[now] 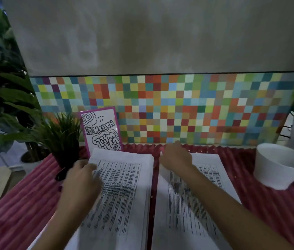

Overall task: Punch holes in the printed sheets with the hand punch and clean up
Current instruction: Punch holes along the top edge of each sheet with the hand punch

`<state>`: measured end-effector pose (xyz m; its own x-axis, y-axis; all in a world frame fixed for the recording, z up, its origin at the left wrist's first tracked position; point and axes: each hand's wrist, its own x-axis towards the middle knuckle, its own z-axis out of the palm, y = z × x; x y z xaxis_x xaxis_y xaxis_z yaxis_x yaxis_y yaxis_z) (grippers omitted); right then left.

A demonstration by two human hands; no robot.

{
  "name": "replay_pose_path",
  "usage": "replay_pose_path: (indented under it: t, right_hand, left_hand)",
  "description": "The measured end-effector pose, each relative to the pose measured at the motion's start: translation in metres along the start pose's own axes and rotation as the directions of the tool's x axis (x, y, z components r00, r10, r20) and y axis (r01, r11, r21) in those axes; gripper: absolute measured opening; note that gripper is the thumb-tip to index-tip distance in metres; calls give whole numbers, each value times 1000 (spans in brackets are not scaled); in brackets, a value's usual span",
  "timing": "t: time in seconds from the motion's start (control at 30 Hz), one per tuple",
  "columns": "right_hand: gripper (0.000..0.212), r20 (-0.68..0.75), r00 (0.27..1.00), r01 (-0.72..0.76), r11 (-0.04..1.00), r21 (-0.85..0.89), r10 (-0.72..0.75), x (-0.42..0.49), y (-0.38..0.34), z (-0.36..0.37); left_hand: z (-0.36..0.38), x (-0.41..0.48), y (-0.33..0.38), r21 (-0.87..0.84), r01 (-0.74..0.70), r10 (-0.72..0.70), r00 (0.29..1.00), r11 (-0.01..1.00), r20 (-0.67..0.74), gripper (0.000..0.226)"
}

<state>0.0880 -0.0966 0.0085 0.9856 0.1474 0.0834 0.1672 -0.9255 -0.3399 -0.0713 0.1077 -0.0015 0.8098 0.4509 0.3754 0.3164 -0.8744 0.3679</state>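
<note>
Right hand (176, 157) is curled over the far-left corner of the right stack of printed sheets (196, 195), can't tell if it's pinching anything. Left hand (81, 179) lies flat on the left stack (124, 186). White bowl (281, 168) sits rightward, nearer the right hand.

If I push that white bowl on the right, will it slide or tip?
Likely light: the white bowl looks thin-walled, with nothing visible inside. Its base is narrower than its rim, so a high push may tip it. The ribbed red mat would probably snag it rather than let it glide.
</note>
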Motion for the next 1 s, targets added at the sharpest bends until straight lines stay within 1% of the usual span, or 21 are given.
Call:
replay_pose_path:
  t: [0.07,0.1,0.13,0.17,0.2,0.23,0.27,0.3,0.33,0.37,0.4,0.43,0.5,0.57,0.63,0.67,0.77,0.8,0.87,0.93,1.0]
  right_hand:
    - [31,-29,999,-45,999,-10,44,18,19,-13]
    - [31,-16,999,-47,999,-4,47,27,29,-18]
    - [30,16,999,-47,999,10,47,33,37,-20]
    - [30,48,998,-39,999,25,38,40,45,-20]
    - [29,85,996,-30,999,33,27,44,50,-20]
    - [24,102,995,-21,998,60,14,48,56,-16]
    - [14,118,993,-28,996,80,18,50,59,-13]
    - [8,127,992,-22,996,87,11,52,63,-8]
    - [19,130,991,-24,995,98,11,55,65,-4]
    - [23,123,992,-10,996,87,-1,60,69,2]
    - [20,113,994,-13,997,70,5,62,70,3]
    - [16,93,996,-3,998,62,-2,64,71,6]
    - [13,47,999,16,996,84,-20,68,75,10]
    - [13,-5,1000,20,994,112,-19,70,79,16]
    - [8,-42,999,26,988,150,-20,71,82,21]
    - [8,-37,999,17,985,173,-11,71,83,20]
    - [13,31,999,-16,970,243,8,77,89,22]
    - [14,55,998,-26,967,252,12,77,89,21]
    - [13,96,995,-42,965,259,17,80,89,18]
    - [14,118,993,-52,962,269,21,83,88,14]
    - [13,128,991,-65,956,287,28,86,89,10]
  left_hand:
    - [17,9,53,-217,-80,91,995,973,42,22]
    - [31,14,78,-301,-97,127,989,949,80,21]
    - [50,19,99,-342,-100,152,980,934,128,20]
    - [66,23,118,-360,-87,163,968,929,188,19]
    - [83,27,135,-357,-40,142,954,933,265,15]
    - [94,30,149,-342,14,99,945,940,312,8]
    - [102,31,159,-334,75,50,936,940,349,7]
    - [111,33,165,-324,112,16,930,939,368,17]
    - [120,35,168,-347,139,-7,935,928,355,20]
    - [128,36,168,-352,148,-24,942,924,334,15]
    - [132,35,167,-360,153,-36,950,920,310,9]
    - [136,35,165,-383,166,-60,960,908,274,17]
    - [146,35,159,-455,147,-65,979,878,192,34]
    - [149,34,156,-455,121,-58,987,882,151,35]
    - [150,35,156,-471,124,-55,986,873,157,29]
    - [151,36,156,-470,126,-51,984,874,170,26]
    - [151,39,155,-460,143,-45,975,876,217,15]
    - [153,40,156,-450,147,-41,970,881,238,17]
    - [152,40,158,-422,149,-35,964,894,265,27]
    - [152,38,160,-390,119,-13,965,913,263,34]
    - [154,36,162,-389,109,-8,968,915,252,36]
